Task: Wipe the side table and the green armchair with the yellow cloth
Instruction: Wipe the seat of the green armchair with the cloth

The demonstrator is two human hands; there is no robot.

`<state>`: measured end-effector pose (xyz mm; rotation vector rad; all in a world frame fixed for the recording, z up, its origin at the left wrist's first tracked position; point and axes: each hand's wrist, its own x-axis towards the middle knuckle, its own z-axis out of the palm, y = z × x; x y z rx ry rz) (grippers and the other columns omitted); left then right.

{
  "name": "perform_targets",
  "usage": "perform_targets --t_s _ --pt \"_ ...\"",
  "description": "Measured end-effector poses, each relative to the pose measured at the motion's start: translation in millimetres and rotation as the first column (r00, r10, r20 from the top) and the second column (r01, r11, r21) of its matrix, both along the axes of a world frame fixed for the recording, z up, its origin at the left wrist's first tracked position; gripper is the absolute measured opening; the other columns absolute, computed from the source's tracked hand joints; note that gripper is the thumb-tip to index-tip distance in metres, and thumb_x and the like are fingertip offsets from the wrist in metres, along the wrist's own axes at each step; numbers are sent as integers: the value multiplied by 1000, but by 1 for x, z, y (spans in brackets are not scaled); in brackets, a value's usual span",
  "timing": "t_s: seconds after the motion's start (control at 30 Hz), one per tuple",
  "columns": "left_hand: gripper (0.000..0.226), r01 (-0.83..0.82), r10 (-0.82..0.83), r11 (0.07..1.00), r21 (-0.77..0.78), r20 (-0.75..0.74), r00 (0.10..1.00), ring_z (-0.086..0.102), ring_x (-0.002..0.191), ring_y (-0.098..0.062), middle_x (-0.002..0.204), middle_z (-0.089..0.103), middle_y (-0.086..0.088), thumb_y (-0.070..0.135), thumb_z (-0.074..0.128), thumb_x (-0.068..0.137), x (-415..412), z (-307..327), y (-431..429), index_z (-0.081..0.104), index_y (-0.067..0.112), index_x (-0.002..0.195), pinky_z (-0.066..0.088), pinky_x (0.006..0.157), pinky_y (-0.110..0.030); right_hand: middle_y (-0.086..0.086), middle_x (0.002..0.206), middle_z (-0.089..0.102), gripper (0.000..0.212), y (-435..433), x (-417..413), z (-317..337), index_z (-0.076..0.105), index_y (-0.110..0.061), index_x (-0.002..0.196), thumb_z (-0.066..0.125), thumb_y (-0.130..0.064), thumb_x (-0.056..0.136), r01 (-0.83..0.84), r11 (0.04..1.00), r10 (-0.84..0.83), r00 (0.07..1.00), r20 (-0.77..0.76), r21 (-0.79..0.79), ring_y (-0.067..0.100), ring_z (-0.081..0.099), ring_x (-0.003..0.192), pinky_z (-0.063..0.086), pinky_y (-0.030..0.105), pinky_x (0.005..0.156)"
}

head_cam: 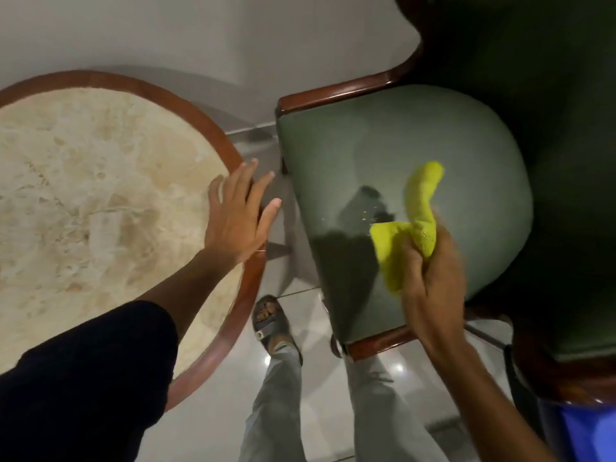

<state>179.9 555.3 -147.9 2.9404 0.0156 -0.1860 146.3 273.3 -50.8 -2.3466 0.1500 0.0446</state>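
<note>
The round side table (230,151) has a pale marble top and a brown wooden rim; it fills the left of the view. My left hand (238,215) lies flat on its right edge, fingers spread and reaching past the rim. To the right stands the green armchair (393,141) with dark wooden trim. My right hand (430,271) holds the bunched yellow cloth (418,218) over the front of the green seat cushion. One end of the cloth sticks up, another hangs down toward the cushion.
A narrow gap of glossy white tiled floor (230,395) separates table and chair. My sandalled foot (271,323) and grey trouser legs stand in it. A white wall runs behind. A blue object (590,431) shows at the bottom right corner.
</note>
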Motion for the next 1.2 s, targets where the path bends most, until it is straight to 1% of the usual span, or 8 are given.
perform_targets --t_s 0.1,0.23,0.47,0.67,0.9,0.97,1.1,1.2 --pt "65 167 -163 985 52 -71 984 27 149 -29 160 32 -12 57 12 99 18 -4 -19 38 20 147 21 119 -56 14 155 34 63 -31 1 -25 34 -14 146 46 -33 87 -90 918 60 994 -88 -386 29 28 144 23 48 118" --pt "69 169 -160 982 86 -101 982 21 151 -29 161 28 -14 60 10 98 9 -23 -14 34 19 149 14 123 -55 13 164 4 78 -22 7 -82 10 -10 154 40 -51 95 -39 907 -105 943 -315 -419 26 0 152 4 47 123" --pt "61 64 -64 996 59 6 998 25 149 -27 159 31 -12 56 22 100 1 -35 -8 33 19 148 12 123 -48 15 163 14 68 -66 51 -122 18 -12 153 26 -51 98 225 844 -335 930 -149 -487 29 9 151 11 52 122" --pt "56 71 -80 995 68 134 988 36 145 -27 154 42 -12 51 34 101 -2 -39 -8 44 17 144 21 121 -47 7 161 25 53 -24 34 -130 29 -15 151 28 -35 102 116 834 -206 972 -110 -539 25 15 150 15 46 120" --pt "54 67 -79 995 79 170 982 39 143 -26 153 45 -11 50 33 102 -2 -40 -9 47 18 143 22 121 -46 5 160 27 52 39 41 -133 27 -17 151 29 -34 102 -209 821 173 978 -116 -531 22 20 149 17 40 116" --pt "52 68 -80 995 72 192 978 39 143 -26 152 46 -12 47 32 103 -2 -37 -10 47 16 143 22 121 -45 6 158 33 52 57 41 -136 33 -14 150 37 -30 101 -352 756 370 925 -83 -552 23 26 147 20 40 114" --pt "51 68 -75 997 44 199 977 38 143 -28 152 44 -12 43 29 104 -2 -34 -13 44 14 144 22 121 -46 12 154 40 58 66 33 -138 39 -9 146 49 -22 91 -642 495 727 675 -126 -586 26 35 143 19 41 116" --pt "54 61 -66 997 37 144 987 34 145 -27 154 42 -12 46 26 104 -2 -35 -10 41 15 145 19 122 -46 14 158 30 54 34 46 -136 33 -16 150 33 -35 99 -432 711 440 889 -129 -555 30 26 147 15 47 119"
